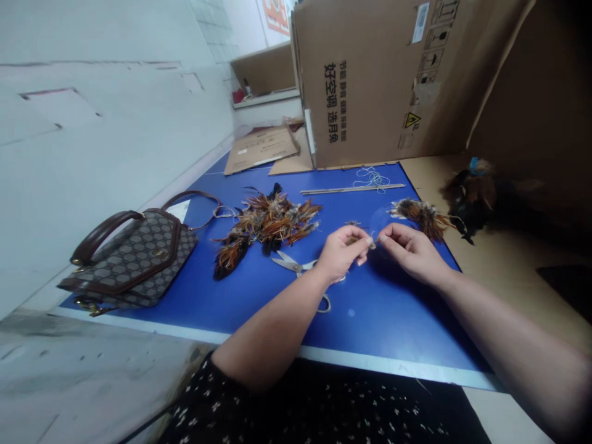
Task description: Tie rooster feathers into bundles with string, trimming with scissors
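My left hand (pixel 340 251) and my right hand (pixel 409 248) meet over the blue table top (pixel 370 308), fingertips almost touching. Both are pinched on a small feather piece (pixel 355 233) held between them; a fine thread may run there, too thin to be sure. A pile of orange, brown and black feathers (pixel 268 225) lies left of my left hand. Scissors (pixel 296 266) lie on the table under my left wrist. A bundled feather string (pixel 423 216) rests just beyond my right hand.
A brown patterned handbag (pixel 132 259) sits at the table's left end. A large cardboard box (pixel 379 80) stands at the far edge, with a thin stick (pixel 351 189) and loose thread (pixel 370 177) before it. More dark feathers (pixel 472 197) lie at right.
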Demonstrator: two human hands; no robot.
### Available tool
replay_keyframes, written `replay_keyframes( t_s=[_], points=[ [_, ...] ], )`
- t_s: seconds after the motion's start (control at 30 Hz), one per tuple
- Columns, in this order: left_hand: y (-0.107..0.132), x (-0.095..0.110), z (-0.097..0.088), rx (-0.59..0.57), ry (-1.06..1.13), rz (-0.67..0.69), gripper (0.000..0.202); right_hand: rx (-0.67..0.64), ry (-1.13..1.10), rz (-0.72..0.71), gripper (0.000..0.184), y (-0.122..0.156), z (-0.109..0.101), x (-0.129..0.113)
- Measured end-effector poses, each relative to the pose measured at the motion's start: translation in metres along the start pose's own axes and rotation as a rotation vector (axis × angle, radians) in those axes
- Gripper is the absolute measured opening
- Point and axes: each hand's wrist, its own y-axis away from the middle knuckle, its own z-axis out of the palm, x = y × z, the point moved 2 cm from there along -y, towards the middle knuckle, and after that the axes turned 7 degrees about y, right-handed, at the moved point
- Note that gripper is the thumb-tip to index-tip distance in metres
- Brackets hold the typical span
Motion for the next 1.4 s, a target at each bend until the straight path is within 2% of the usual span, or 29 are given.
replay_keyframes(
  t_s=[0.1, 0.33, 0.6, 0.83, 1.0, 1.13, 1.3, 1.4],
  points=[
    [0.001, 0.001, 0.001, -0.028, 0.013, -0.038, 0.040, -0.016, 0.023, -0.019, 0.034, 0.000, -0.001, 0.001],
    [0.004, 0.009, 0.004, -0.003, 0.096, -0.084, 0.044, -0.020, 0.096, -0.043, 0.040, -0.002, -0.006, -0.001],
    [0.002, 0.003, 0.001, -0.008, 0.008, -0.125, 0.041, -0.095, -0.001, -0.004, 0.044, 0.000, -0.014, -0.008],
    [0.004, 0.000, 0.003, -0.035, -0.082, -0.202, 0.036, -0.135, 0.016, -0.070, 0.036, 0.000, -0.012, -0.002],
    [0.004, -0.005, -0.001, -0.134, -0.116, -0.244, 0.034, -0.062, 0.148, -0.164, 0.031, -0.001, -0.009, -0.004],
    [0.004, -0.006, -0.005, -0.167, -0.130, -0.255, 0.035, 0.007, 0.191, -0.260, 0.027, -0.002, -0.003, -0.008],
    [0.001, 0.001, -0.001, -0.068, 0.041, -0.208, 0.043, 0.299, 0.248, -0.321, 0.018, -0.004, -0.004, -0.010],
    [0.000, 0.004, 0.000, -0.003, 0.118, -0.184, 0.048, 0.311, 0.257, -0.306, 0.020, -0.003, -0.008, -0.009]
  ],
)
